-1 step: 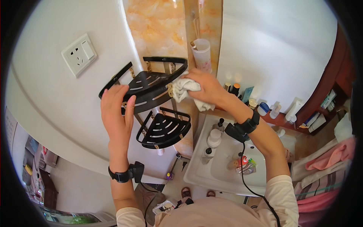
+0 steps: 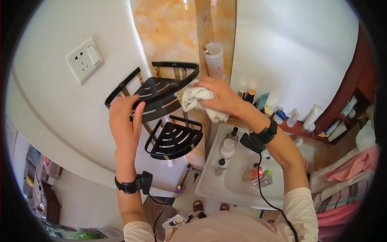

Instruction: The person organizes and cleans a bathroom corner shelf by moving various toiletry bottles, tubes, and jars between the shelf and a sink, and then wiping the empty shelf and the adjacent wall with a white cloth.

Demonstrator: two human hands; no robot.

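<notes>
Looking down from the head view, you have both arms raised in front of you, coming in from the lower edge with short pale sleeves; your left forearm stands almost straight up, a black wrist strap [image 2: 137, 184] around it, and your left hand [image 2: 124, 117] is at the left front of the black upper shelf [image 2: 158, 85]; its fingers bend toward the shelf's rim and the thumb stands apart from them, pointing upward, though I cannot tell whether they pinch the metal or only rest there; your right elbow is bent out to the side, so that forearm slants up and inward over the white sink [image 2: 213, 189], wearing a black band [image 2: 258, 139] with a cable; your right hand [image 2: 217, 97] has its back turned up and its fingers curled around a bunched whitish cloth [image 2: 197, 99]; the cloth lies against the right front edge of the upper shelf, a loose end hanging below your palm; the upper shelf sits in the corner by the marbled column [image 2: 165, 28], between your two hands; below it is a smaller lower shelf [image 2: 174, 139], slotted and black, touched by neither hand; just above your right hand is a frosted cup [image 2: 215, 60] against the column.
</notes>
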